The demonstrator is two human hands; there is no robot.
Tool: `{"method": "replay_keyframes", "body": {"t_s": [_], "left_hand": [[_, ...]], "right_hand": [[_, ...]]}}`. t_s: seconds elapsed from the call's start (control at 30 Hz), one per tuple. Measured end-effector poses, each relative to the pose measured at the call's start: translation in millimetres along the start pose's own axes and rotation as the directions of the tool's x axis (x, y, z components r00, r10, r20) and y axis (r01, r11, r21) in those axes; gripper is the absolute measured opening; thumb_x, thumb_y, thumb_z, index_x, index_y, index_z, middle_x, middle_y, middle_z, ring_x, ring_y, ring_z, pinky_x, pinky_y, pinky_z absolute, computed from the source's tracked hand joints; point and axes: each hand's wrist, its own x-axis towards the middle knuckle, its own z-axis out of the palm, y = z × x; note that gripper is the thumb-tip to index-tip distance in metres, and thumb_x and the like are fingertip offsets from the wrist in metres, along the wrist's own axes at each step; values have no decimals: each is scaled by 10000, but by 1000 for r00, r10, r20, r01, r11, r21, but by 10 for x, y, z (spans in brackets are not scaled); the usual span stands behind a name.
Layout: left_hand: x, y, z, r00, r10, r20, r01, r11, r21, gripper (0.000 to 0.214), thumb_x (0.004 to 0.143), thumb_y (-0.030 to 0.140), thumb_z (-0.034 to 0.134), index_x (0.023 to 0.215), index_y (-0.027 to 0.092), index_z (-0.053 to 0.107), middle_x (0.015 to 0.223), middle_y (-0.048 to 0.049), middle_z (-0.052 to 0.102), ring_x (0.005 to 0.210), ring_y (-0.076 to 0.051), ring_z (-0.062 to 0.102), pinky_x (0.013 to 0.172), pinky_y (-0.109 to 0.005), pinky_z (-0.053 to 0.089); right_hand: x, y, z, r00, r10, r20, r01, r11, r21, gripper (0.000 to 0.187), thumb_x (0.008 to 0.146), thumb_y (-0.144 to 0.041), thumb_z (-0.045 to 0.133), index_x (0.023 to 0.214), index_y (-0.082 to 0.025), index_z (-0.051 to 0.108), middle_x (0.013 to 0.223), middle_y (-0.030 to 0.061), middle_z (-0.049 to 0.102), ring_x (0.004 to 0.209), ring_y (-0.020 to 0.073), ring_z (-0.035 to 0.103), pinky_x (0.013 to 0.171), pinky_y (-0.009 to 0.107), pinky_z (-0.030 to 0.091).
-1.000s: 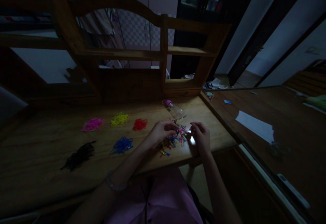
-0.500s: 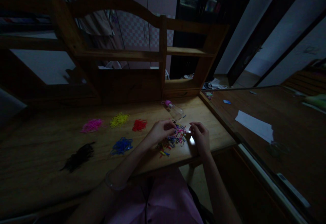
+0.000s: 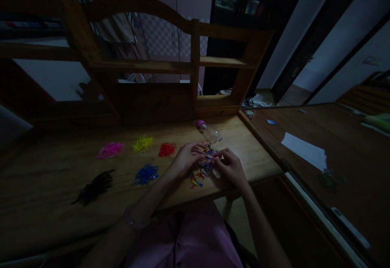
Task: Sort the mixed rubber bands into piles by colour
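Observation:
A mixed heap of small coloured bands lies on the wooden desk near its front edge. My left hand rests on the heap's left side with fingers curled and pinched among the bands. On the heap's right side, my right hand has its fingers bent and its fingertips in the bands. What either hand pinches is too small to make out. Sorted piles lie to the left: pink, yellow, red, blue and black.
A small clear bottle with a pink cap lies just behind the heap. A wooden shelf unit stands along the desk's back. To the right, a darker table holds a white sheet of paper.
My right hand has moved left onto the mixed heap, closing the gap to my left hand. The left hand has stayed on the heap.

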Motion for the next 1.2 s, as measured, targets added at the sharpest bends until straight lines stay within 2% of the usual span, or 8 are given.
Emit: {"method": "replay_keyframes", "body": {"t_s": [0.1,0.23,0.37,0.5,0.63,0.8,1.03,1.2], "left_hand": [[-165,-1,-82,1000,19,-21,-19,1000,-14,318,719,198,750,1019,128,676,950,-107,736,869,-208,709,784,-303,554],[-530,34,-174,996,-46,-77,42,998,-53,302,747,281,751,1005,142,679,1032,-105,739,923,-218,712,874,-337,548],[-887,-3,-219,987,-130,-100,121,988,-92,287,765,344,745,979,162,685,1025,-83,748,916,-213,718,876,-323,547],[-1102,-145,-265,974,-183,-133,173,981,-84,275,784,371,724,963,167,682,1018,-79,746,910,-212,714,786,-286,556],[-1203,-242,-302,970,-186,-154,176,981,-78,267,806,374,700,960,158,678,990,-82,740,888,-206,704,770,-284,550],[-1238,-242,-316,981,-131,-146,123,991,-60,258,822,380,681,952,157,689,955,-81,735,877,-208,695,735,-275,539],[-1219,-227,-296,977,-121,-176,108,991,-81,270,792,394,702,923,157,707,914,-78,739,792,-187,685,675,-258,528],[-1218,-222,-278,976,-134,-173,117,987,-106,293,773,417,716,919,164,712,928,-80,739,812,-197,689,677,-263,529]], "right_hand": [[-66,-49,1,987,-114,115,127,985,-114,148,820,-314,688,946,-241,711,959,59,605,902,207,580,793,326,481],[-123,8,-11,976,-161,148,189,962,-197,170,810,-254,695,978,-265,710,1013,75,594,994,246,553,869,391,466],[-108,-4,11,979,-150,138,173,970,-171,58,836,-253,669,877,-254,709,952,68,611,951,240,572,830,375,474],[52,-123,-23,992,-91,89,100,989,-108,97,864,-306,641,906,-238,696,923,56,643,827,201,596,716,319,477],[411,-134,-85,988,-126,84,135,985,-110,124,884,-293,592,922,-223,687,924,53,670,810,186,611,721,306,478],[842,8,-33,916,-192,352,268,946,-182,105,833,-198,604,885,-202,696,962,59,667,857,182,618,765,305,480],[1007,121,51,839,-159,520,312,924,-221,325,762,-50,551,1008,-205,698,973,46,666,837,159,611,739,272,475],[1102,138,55,814,-111,570,321,904,-282,276,704,-73,634,926,-211,722,955,44,659,767,145,589,680,246,456]]}}
